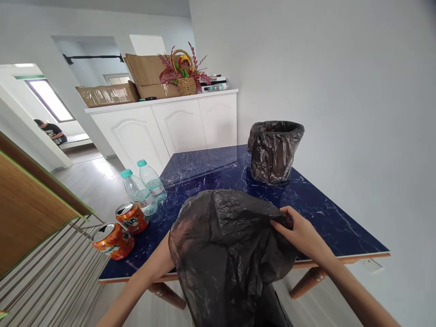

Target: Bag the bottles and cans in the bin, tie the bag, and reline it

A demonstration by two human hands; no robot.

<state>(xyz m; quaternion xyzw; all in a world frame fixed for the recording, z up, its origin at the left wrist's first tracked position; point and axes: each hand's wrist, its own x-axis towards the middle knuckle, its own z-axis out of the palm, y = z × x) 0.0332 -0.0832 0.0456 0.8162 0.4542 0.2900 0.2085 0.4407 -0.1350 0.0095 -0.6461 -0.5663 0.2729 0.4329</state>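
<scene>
A thin black plastic bag (235, 254) hangs in front of me over the near edge of the table. My right hand (298, 229) is closed on the bag's upper right edge, thumb and fingers pinching the film. On the other side, my left hand (185, 229) is inside or behind the bag. It shows only faintly through the plastic, so its fingers cannot be made out. Farther back on the right stands a bin lined with a black bag (274, 156), its liner folded over the rim.
Two orange soda cans (132, 217) and two clear bottles with teal caps (138, 193) stand along the left side of the blue marbled table (204, 168). A metal rack (57, 268) is at left. Behind, a white cabinet (177, 127) holds cardboard boxes and a flower basket. A person sits far left.
</scene>
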